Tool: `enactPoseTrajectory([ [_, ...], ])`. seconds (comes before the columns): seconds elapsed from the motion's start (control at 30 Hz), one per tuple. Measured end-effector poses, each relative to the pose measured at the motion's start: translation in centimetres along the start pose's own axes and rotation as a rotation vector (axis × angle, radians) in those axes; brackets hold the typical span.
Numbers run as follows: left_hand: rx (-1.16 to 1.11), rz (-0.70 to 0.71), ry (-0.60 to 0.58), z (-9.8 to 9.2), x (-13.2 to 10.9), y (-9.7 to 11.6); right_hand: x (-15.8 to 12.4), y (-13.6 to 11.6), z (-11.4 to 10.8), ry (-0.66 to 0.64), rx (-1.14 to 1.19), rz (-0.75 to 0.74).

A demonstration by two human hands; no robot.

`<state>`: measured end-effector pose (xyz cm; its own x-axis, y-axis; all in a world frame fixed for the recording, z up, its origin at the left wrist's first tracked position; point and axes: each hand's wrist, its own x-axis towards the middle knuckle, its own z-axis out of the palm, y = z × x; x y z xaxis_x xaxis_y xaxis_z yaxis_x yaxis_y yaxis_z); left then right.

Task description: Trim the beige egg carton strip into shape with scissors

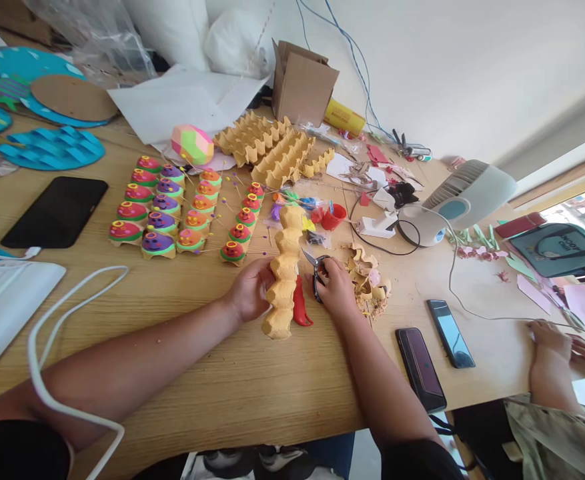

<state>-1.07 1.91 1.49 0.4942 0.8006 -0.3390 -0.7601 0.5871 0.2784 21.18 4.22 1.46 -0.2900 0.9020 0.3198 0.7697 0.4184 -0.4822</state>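
Note:
My left hand (253,291) is closed on a strip of tan egg carton (283,273) with several cups in a row, held upright over the table. In my right hand (337,288) are black-handled scissors (316,270), their blades pointing up and left beside the strip. A red, pointed piece (301,305) shows between strip and scissors, partly hidden behind the strip. Right of my right hand lie carton scraps (367,280). Beyond my hands stand rows of painted carton caterpillars with faces, among them a purple one (160,223) and a red one (241,233).
Uncut egg cartons (282,157) lie at the back by a cardboard box (305,83). A white fan (465,193), two phones (449,332) and a cable are on the right, where another person's hands (552,347) rest. A black tablet (56,212) and white cable lie left.

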Motion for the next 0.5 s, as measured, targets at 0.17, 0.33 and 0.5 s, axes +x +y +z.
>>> enactPoseTrajectory([
  [0.17, 0.046, 0.006, -0.025, -0.3, 0.1, -0.2, 0.0, -0.1, 0.0, -0.001, 0.005, -0.035],
  [0.33, 0.069, -0.012, -0.019, -0.9, 0.2, -0.4, 0.1, -0.4, -0.4, 0.016, 0.008, 0.009],
  [0.5, 0.099, -0.031, -0.014, -1.0, 0.1, -0.4, 0.1, -0.4, -0.6, 0.012, -0.019, -0.003],
])
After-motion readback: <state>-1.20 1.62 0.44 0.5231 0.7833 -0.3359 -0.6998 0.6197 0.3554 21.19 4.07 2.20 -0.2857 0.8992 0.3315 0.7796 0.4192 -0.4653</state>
